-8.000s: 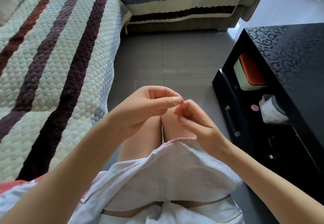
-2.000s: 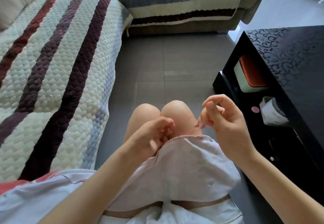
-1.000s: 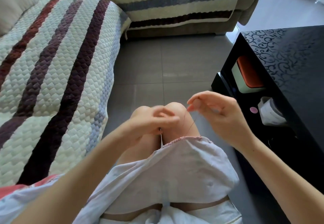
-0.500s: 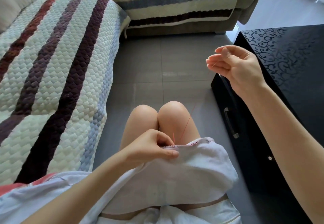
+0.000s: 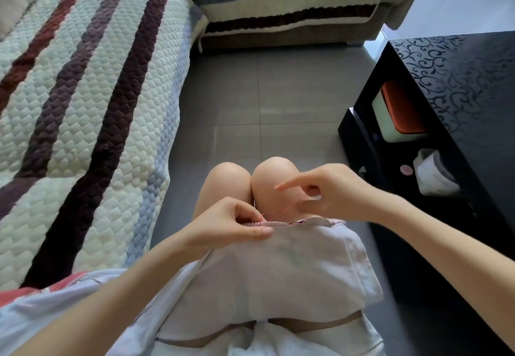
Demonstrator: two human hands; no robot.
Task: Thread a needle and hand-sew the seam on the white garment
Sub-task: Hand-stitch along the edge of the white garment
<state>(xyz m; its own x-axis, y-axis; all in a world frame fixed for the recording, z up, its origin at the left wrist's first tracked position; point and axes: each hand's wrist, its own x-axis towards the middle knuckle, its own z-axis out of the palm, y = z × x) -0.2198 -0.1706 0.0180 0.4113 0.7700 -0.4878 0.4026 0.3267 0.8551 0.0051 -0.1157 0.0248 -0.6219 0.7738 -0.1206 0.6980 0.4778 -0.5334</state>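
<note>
The white garment [image 5: 278, 272] lies over my lap, its pink-stitched hem [image 5: 281, 224] just below my knees. My left hand [image 5: 231, 224] pinches the hem at its left end between thumb and fingers. My right hand [image 5: 331, 191] hovers just above the hem's right part, index finger pointing left, its other fingers curled around a thin red thread [image 5: 281, 210]. The thread runs from the hem by my left fingertips up to my right hand. The needle itself is too small to make out.
A quilted striped sofa cover [image 5: 83, 105] fills the left side and the back. A black patterned table [image 5: 459, 99] stands at the right, with an open shelf holding an orange-lidded box [image 5: 398, 113] and a white roll [image 5: 434, 174]. Grey floor tiles [image 5: 264, 91] lie between them.
My right hand, raised high to the right half a second ago with the thread drawn out, has come back down to the hem. My left hand stays pinching the hem.
</note>
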